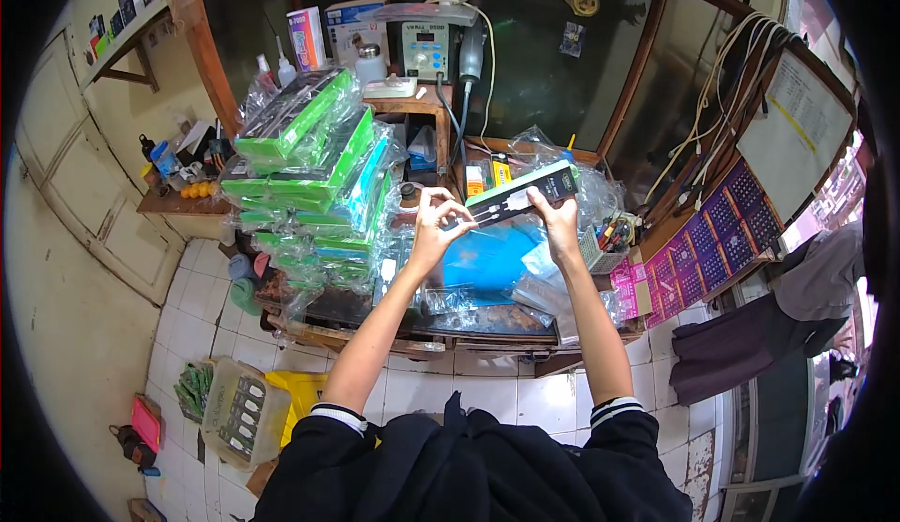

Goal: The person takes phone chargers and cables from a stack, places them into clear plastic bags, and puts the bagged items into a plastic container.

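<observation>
Black slim box, both hands gripping ends

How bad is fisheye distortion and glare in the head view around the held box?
Head view: strong barrel bend and black vignette at the rim; the centre is sharp, so the long dark box with green edge between left hand and right hand reads clearly. Lighting is even; specular glints on the clear-wrapped stack of green boxes.
</observation>
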The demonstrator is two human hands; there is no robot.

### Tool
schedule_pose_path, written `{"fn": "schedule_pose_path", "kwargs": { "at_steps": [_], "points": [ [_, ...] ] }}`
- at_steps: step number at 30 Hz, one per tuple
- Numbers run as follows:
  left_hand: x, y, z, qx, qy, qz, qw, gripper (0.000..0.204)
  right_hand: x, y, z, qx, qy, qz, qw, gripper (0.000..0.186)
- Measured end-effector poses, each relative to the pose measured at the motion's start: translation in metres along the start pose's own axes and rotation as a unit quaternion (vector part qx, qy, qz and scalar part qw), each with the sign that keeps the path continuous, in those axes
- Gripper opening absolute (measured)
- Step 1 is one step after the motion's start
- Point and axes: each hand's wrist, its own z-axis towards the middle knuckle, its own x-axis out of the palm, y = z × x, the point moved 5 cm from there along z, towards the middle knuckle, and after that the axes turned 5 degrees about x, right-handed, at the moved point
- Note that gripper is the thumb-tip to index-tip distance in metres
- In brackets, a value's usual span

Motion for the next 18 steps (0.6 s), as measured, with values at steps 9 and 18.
{"fn": "schedule_pose_path", "kwargs": {
  "at_steps": [9,18],
  "points": [
    [-0.001,-0.006,-0.001,0.009,-0.011,0.002,1.000,0.026,0.015,0.024,-0.005,-0.020,0.044,-0.091,0.995,0.025],
    [0.008,0.011,-0.006,-0.142,0.027,-0.026,0.989,0.072,0.018,0.026,0.003,-0.040,0.112,-0.176,0.977,0.026]
  ]
}}
